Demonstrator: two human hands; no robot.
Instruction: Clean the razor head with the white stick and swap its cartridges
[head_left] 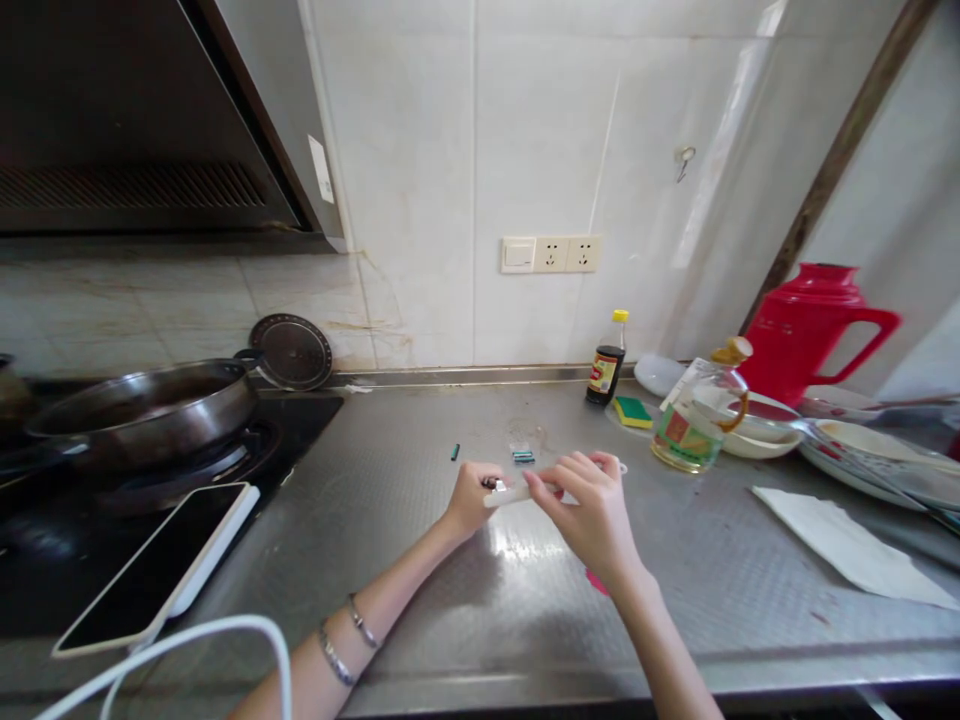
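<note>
Over the middle of the metal counter, my left hand (475, 497) is closed at the left end of a slim white handle (511, 495). A small black and silver piece (495, 484) shows at its fingertips; its kind is unclear. My right hand (589, 500) grips the white handle from the right, thumb and fingers pinching it. Just beyond the hands lie small teal and black strips (523, 457) beside a clear plastic piece (519, 442). Another such strip (455, 452) lies to the left. A pink thing (597, 581) is partly hidden under my right wrist.
At left, a phone (161, 570) on a white holder stands before a pan (150, 410) on the stove. At right are a soy sauce bottle (606, 362), a sponge (633, 412), an oil jug (690, 425), a red thermos (806, 335), dishes and a white cloth (847, 540).
</note>
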